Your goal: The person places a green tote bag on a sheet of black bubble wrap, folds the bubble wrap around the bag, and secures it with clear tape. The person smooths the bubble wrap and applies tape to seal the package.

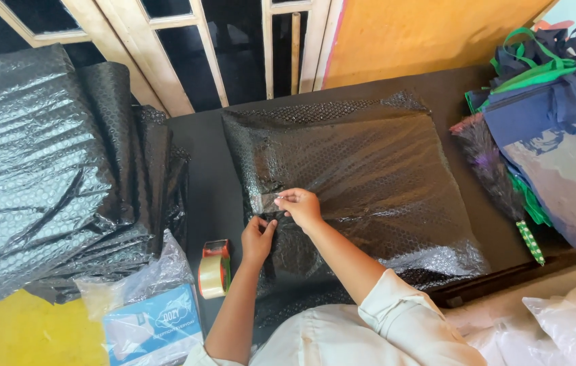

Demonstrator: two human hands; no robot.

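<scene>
A flat parcel wrapped in black bubble wrap lies on the black table. My right hand pinches a strip of clear tape at the parcel's near left edge. My left hand presses on the wrap's fold just below it, fingers bent against the plastic. Both hands touch the parcel close together. A roll of clear packing tape in a red dispenser stands on the table just left of my left wrist.
A pile of black bubble wrap fills the left. A blue-and-white packet in clear plastic and a yellow sheet lie at the near left. Dark blue fabric bags and a feather duster sit at the right.
</scene>
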